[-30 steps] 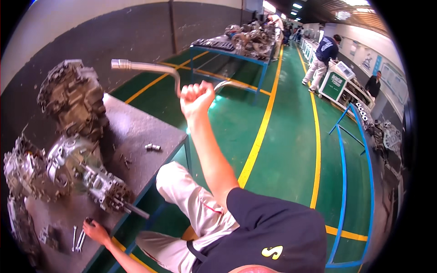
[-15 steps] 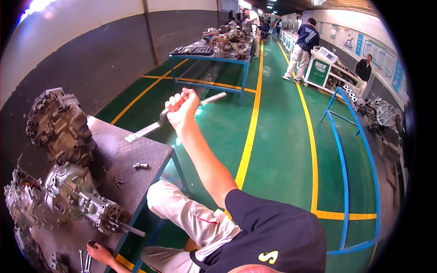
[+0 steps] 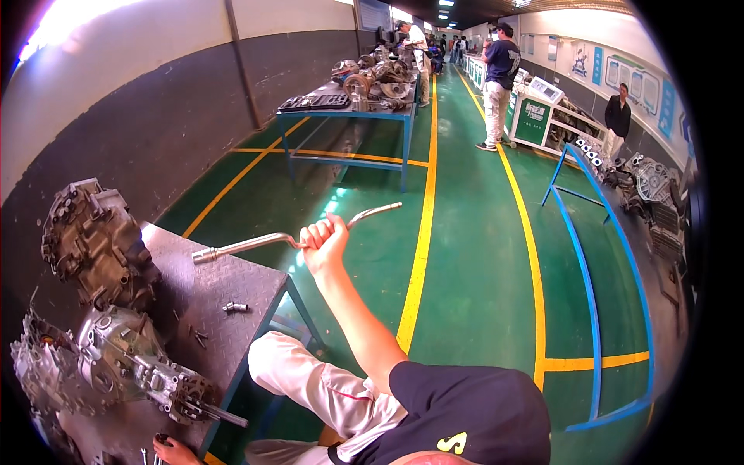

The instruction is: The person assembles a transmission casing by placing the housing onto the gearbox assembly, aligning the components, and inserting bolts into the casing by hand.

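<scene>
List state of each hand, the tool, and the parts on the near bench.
right hand: raised, fist shut round the tool's middle
bent metal wrench: held off the bench, roughly level, socket end to the left
left hand: low at the bench edge, mostly cut off; grip unclear
gearbox assembly: lying on the bench, shaft pointing right
dark casing: standing on the bench
loose bolt: lying flat on the bench plate
</scene>
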The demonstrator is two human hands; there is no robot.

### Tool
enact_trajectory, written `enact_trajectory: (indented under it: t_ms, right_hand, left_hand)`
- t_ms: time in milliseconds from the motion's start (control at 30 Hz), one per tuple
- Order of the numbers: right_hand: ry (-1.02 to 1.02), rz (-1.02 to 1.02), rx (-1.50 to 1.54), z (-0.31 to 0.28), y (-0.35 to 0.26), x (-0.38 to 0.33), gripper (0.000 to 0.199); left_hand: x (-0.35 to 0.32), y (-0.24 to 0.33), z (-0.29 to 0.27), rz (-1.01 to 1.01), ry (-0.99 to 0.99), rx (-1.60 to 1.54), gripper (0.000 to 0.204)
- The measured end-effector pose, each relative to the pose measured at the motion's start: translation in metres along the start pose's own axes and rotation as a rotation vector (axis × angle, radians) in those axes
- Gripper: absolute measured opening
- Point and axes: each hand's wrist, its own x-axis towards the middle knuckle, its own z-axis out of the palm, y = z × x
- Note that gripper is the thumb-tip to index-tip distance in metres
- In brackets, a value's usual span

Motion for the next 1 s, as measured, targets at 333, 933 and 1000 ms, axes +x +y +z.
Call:
enact_trajectory:
  t_ms: [333,933,1000]
  right_hand:
    - [-0.141,0.118,0.028,0.004,-0.015,-0.024,0.048]
    - [0.084,0.544,-0.418,-0.084,0.036,-0.19,0.039]
    - [-0.017,0.441,-0.58,-0.075,0.034,-0.196,0.042]
  left_hand:
    - [-0.001,0.009,-0.001,-0.006,0.123,-0.104,0.047]
    - [-0.103,0.227,-0.164,0.391,-0.938,-0.719,0.022]
    - [-0.119,0.21,-0.151,0.384,-1.031,-0.672,0.019]
